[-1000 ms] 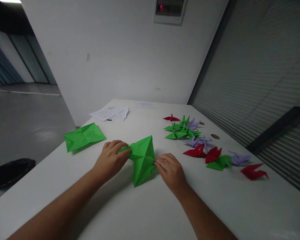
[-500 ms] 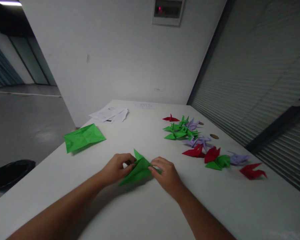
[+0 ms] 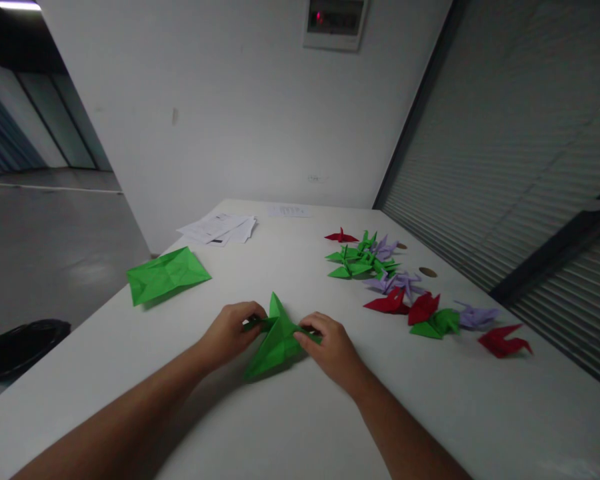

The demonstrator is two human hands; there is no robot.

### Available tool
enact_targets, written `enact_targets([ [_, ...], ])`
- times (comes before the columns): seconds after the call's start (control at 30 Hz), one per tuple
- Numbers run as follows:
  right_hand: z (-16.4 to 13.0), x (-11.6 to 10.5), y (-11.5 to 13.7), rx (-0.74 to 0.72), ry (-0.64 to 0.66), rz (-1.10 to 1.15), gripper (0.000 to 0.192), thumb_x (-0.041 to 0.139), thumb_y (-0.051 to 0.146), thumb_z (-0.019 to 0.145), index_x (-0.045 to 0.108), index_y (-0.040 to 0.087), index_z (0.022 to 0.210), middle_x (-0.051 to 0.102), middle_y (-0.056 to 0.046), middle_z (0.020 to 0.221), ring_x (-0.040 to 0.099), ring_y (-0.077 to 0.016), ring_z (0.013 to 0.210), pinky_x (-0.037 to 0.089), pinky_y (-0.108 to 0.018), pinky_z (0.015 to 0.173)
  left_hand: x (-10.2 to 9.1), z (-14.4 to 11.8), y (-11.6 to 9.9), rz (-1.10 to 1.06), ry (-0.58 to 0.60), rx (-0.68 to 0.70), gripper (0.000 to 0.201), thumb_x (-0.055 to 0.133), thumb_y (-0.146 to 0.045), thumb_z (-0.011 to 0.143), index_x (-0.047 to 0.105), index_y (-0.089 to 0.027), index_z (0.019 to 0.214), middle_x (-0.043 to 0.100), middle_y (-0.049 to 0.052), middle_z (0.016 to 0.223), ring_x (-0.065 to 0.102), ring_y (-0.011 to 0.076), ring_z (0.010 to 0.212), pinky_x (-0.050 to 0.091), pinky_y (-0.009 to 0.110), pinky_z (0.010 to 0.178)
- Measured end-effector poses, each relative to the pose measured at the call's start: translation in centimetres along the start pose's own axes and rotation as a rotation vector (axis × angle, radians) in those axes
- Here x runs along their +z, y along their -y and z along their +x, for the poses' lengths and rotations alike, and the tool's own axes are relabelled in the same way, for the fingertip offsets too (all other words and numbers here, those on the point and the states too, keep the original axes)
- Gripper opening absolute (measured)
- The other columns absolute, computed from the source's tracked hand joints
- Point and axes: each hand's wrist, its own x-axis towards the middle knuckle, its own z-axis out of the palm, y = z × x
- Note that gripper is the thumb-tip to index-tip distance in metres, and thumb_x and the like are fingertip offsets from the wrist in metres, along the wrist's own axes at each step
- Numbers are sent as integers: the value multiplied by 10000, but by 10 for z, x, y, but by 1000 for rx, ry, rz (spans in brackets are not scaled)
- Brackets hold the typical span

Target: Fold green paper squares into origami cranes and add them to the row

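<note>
left hand (image 3: 230,328) pinched green paper (image 3: 275,337) left flap | right hand (image 3: 330,343) pinched right flap | paper between hands, long axis near-left to far-right | white table (image 3: 290,427)

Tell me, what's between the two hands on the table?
In the head view, a half-folded green paper piece lies between the left hand and the right hand; both hands pinch its edges on the white table.
</note>
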Motion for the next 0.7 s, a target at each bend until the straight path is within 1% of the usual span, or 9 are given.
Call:
enact_targets([
  [0.07, 1, 0, -6, 129, -29, 44, 122, 747, 303, 832, 692, 214, 895, 701, -51, 908, 661, -238, 891, 507, -360, 806, -1, 0, 2, 28, -40, 35, 131, 593, -133, 857, 695, -202, 900, 751, 27, 855, 695, 181, 784, 520, 282, 715],
  [0.13, 1, 0, -10, 308, -95, 191, 270, 811, 380, 772, 672, 220, 940, 707, -53, 964, 677, -254, 918, 531, -391, 828, -1, -1, 4, 23, -79, 50, 132, 585, -136, 869, 686, -202, 922, 747, 40, 902, 701, 188, 834, 540, 299, 759],
  [0.2, 1, 0, -11, 499, -157, 468, 403, 852, 439, 728, 632, 230, 994, 713, -50, 991, 701, -248, 882, 562, -409, 806, 2, -1, 5, -12, -115, 34, 146, 577, -138, 878, 675, -202, 965, 737, 54, 962, 702, 193, 886, 558, 314, 797],
  [0.27, 1, 2, -8, 621, -183, 784, 494, 889, 446, 697, 586, 240, 1030, 733, -41, 979, 726, -233, 845, 582, -413, 798, 6, -1, 6, -61, -151, -2, 159, 560, -138, 880, 658, -204, 987, 724, 65, 1016, 698, 198, 928, 573, 328, 820],
  [0.37, 1, 7, -2, 653, -143, 1079, 529, 940, 384, 653, 573, 228, 1001, 772, -51, 961, 751, -230, 855, 584, -411, 831, 14, 0, 10, -83, -219, -61, 131, 554, -147, 868, 634, -207, 953, 708, 73, 1045, 684, 213, 954, 579, 362, 843],
  [0.47, 1, 14, 4, 649, -82, 1162, 492, 942, 355, 656, 620, 196, 993, 788, -89, 1023, 757, -242, 887, 588, -404, 826, 20, 2, 12, -69, -263, -118, 112, 580, -155, 834, 629, -210, 919, 696, 80, 1052, 663, 230, 960, 565, 389, 856],
  [0.53, 1, 17, 6, 624, -96, 1161, 479, 946, 330, 646, 651, 193, 999, 794, -82, 1022, 755, -246, 889, 592, -398, 808, 21, 2, 9, -139, -247, -151, 89, 617, -162, 809, 625, -211, 883, 686, 82, 1092, 652, 236, 991, 551, 388, 877],
  [0.6, 2, 18, 9, 580, -128, 1135, 472, 949, 300, 633, 680, 200, 1008, 798, -68, 1012, 751, -253, 897, 592, -397, 798, 21, 3, 0, -334, -188, -216, 90, 678, -201, 798, 614, -212, 860, 670, 78, 1170, 655, 232, 1007, 548, 362, 861],
  [0.7, 3, 16, 11, 502, -134, 1101, 435, 923, 297, 666, 725, 197, 1040, 796, -84, 1057, 743, -277, 950, 588, -403, 814, 19, 3, -17, -853, -72, -443, 224, 727, -371, 841, 562, -232, 900, 628, 59, 1315, 695, 195, 877, 534, 289, 663],
])
